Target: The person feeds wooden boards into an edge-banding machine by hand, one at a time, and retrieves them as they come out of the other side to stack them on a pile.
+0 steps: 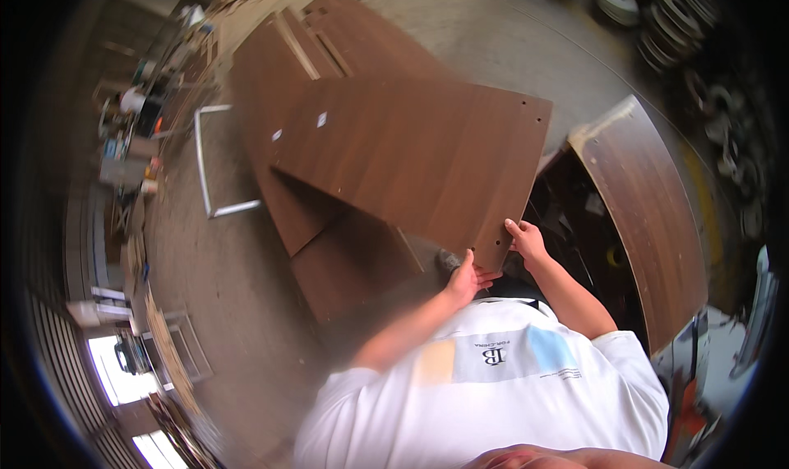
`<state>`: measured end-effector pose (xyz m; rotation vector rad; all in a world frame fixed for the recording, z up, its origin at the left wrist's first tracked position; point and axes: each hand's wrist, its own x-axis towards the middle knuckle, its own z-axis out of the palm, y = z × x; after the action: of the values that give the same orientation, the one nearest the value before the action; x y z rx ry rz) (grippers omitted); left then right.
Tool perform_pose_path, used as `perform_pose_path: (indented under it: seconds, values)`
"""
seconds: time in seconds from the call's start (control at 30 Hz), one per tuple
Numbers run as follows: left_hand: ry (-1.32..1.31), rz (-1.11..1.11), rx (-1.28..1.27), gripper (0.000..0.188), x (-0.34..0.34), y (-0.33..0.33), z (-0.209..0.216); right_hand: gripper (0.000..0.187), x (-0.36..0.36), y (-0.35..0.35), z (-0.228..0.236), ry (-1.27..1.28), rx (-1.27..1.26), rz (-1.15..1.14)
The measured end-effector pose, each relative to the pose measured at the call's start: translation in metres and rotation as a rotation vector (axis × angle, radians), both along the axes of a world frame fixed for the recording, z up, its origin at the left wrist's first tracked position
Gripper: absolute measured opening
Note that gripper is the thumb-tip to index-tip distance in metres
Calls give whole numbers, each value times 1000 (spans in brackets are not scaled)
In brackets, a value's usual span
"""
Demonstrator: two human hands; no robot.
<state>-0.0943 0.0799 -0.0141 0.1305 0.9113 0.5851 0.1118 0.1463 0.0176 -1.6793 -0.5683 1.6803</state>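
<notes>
A large brown wood panel (411, 157) with small drilled holes near its near-end corners slants away from me. Two small white labels lie toward its far left part. My left hand (470, 281) grips the panel's near corner, thumb on top and fingers underneath. At the right edge close to that corner, my right hand (524, 240) holds on with its thumb over the face; its other fingers are partly hidden. The panel's far end overlaps a stack of brown boards (362, 41). Another brown board (349, 263) lies lower, beneath the held panel.
To my right stands a curved-looking brown panel (649, 214) beside a dark open space. A white metal frame piece (209, 173) lies on the floor at left. Several rolls of edging (674, 21) sit at the far right. Cluttered shelving (131, 157) lines the left side.
</notes>
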Motion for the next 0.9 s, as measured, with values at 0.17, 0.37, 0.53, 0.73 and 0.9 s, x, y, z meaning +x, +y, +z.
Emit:
perform_pose_path:
  seconds: [0.17, 0.37, 0.53, 0.73, 0.9]
  values:
    - [138, 341, -66, 51, -29, 47, -9, 35, 69, -21, 11, -200, -29, -67]
    - [167, 564, -61, 58, -159, 129, -67, 39, 138, -60, 24, -372, -65, -330]
    - [417, 555, -237, 67, -205, 177, -84, 46, 160, -91, 24, -556, -123, -630]
    - [474, 427, -272, 59, -181, 177, -68, 54, 148, -120, 42, -924, -225, -644]
    - [467, 413, -287, 56, -147, 175, -26, 50, 149, -146, 41, -906, -236, -750]
